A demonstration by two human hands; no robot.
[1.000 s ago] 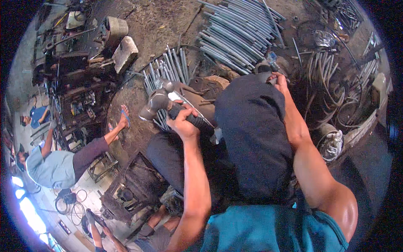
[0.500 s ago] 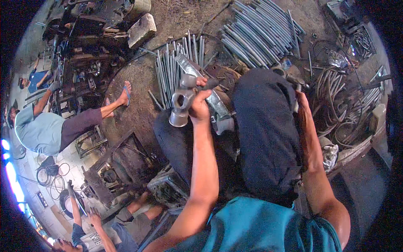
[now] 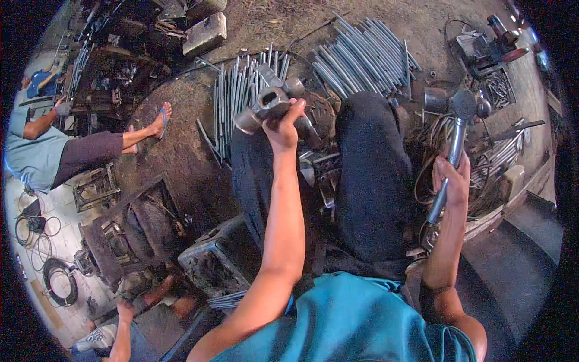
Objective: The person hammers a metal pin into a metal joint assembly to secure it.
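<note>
My left hand [image 3: 281,128] is closed round a heavy grey hammer head [image 3: 263,107], held above my left knee. Its dark oval eye faces up, and no handle shows in that opening. Out to the right, my right hand [image 3: 453,176] grips a hammer [image 3: 458,136] by its shiny metal tube handle. That hammer's round-faced head points away from me, past my right knee. Between my knees lie metal pieces [image 3: 325,181], partly hidden by my legs and left arm.
Beyond my knees lie a bundle of steel rods [image 3: 368,57] and another batch of rods [image 3: 232,102]. Coiled cable and rods [image 3: 494,154] lie at right. A pale block [image 3: 205,34] sits far left. Two co-workers are at left and lower left; another person [image 3: 41,84] is farther off.
My right hand has risen from beside my right knee and swung outward, bringing the whole hammer into sight. My left hand has lifted slightly with the hammer head, which has turned. The view has shifted.
</note>
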